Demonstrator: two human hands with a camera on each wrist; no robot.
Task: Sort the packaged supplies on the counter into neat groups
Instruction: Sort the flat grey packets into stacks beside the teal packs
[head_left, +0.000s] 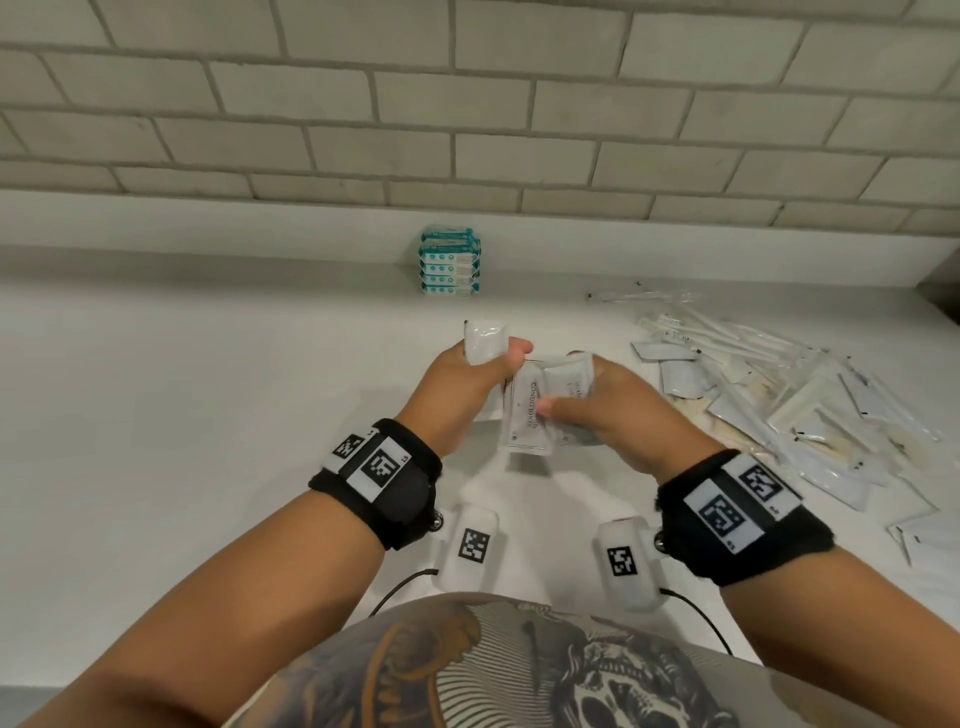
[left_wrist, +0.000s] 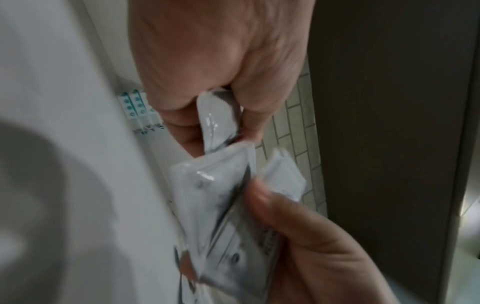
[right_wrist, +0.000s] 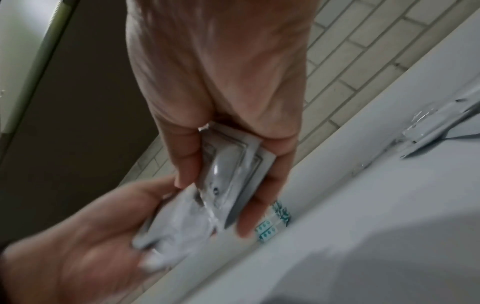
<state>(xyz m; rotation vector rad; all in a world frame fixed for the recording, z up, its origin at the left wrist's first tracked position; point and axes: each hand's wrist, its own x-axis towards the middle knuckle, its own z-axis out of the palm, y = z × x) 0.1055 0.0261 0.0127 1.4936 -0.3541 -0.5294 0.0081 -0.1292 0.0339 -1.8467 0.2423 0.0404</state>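
Both hands are raised over the middle of the white counter (head_left: 208, 389). My left hand (head_left: 470, 379) grips a white sachet (head_left: 483, 343) that sticks up past its fingers; the same sachet (left_wrist: 218, 117) shows in the left wrist view. My right hand (head_left: 587, 400) holds a small stack of white sachets (head_left: 545, 400) with printed text, thumb on top. That stack (right_wrist: 233, 164) is pinched between fingers and thumb in the right wrist view. The two hands touch at the packets.
A neat stack of teal-and-white packs (head_left: 449, 262) stands by the back wall. A loose heap of clear and white packets and wrapped toothbrushes (head_left: 779, 400) covers the counter's right side. A tiled wall (head_left: 467, 104) rises behind.
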